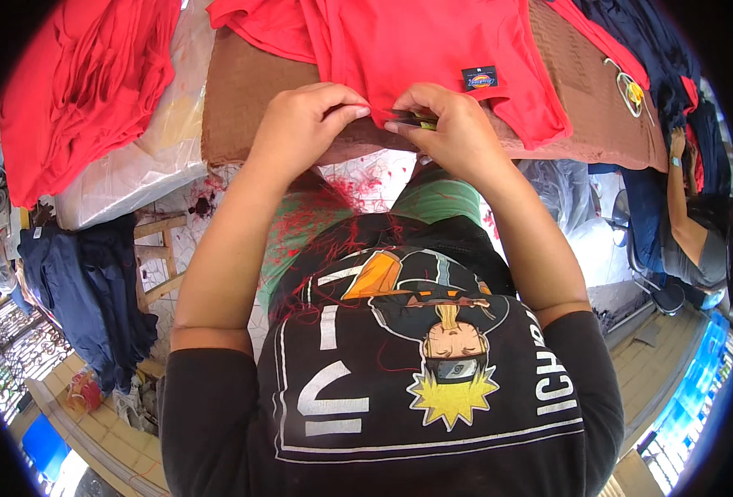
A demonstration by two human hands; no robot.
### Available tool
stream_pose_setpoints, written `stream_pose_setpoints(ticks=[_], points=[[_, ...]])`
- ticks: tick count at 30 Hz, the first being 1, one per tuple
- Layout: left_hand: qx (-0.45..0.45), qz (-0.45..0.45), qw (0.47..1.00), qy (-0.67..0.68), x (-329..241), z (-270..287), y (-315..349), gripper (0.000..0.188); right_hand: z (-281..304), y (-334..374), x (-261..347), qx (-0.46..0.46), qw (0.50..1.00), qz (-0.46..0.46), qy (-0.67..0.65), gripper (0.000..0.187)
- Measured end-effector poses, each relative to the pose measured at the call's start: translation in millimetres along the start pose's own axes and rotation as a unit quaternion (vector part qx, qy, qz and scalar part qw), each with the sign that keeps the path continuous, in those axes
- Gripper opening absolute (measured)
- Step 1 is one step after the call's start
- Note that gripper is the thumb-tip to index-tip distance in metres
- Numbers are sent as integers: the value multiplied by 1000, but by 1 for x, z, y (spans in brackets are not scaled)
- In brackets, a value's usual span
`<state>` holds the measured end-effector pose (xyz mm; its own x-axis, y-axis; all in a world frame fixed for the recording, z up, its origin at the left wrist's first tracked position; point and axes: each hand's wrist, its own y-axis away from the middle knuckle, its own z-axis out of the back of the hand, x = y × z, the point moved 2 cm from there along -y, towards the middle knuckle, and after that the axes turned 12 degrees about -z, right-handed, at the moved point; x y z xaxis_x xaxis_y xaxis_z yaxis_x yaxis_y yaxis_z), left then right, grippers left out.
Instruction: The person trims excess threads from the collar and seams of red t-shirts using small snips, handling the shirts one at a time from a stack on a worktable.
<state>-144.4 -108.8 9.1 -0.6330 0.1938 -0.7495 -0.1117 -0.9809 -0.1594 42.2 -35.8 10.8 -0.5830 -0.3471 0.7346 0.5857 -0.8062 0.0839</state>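
Observation:
A red garment [433,50] with a small dark label [479,78] lies spread over the brown padded table [246,108] in front of me. My left hand [304,124] is closed, thumb and forefinger pinching the garment's near edge. Just to its right, my right hand [453,124] is closed around small dark thread snips [412,118] with a yellow-green part. Their tips point left, toward the pinched edge. The fingers of the right hand partly hide the snips' handles. Red thread scraps [333,228] cling to my lap and the front of my dark shirt.
Red garments [93,91] are heaped on a plastic-wrapped stack at the left. Dark blue clothing [89,290] hangs below it. A pale cord with a yellow piece [631,93] rests on the table's right side. Another person's arm [683,195] reaches toward dark garments at the far right.

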Motion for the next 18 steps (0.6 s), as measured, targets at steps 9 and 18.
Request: stream_pose_setpoints(ticks=[9,18], points=[[13,-51,967,249,15,68,56,28,0,12,8,17,990,119,70,25],[-107,-134,985,-6,-5,59,59,23,17,14,5,-40,987,122,95,26]])
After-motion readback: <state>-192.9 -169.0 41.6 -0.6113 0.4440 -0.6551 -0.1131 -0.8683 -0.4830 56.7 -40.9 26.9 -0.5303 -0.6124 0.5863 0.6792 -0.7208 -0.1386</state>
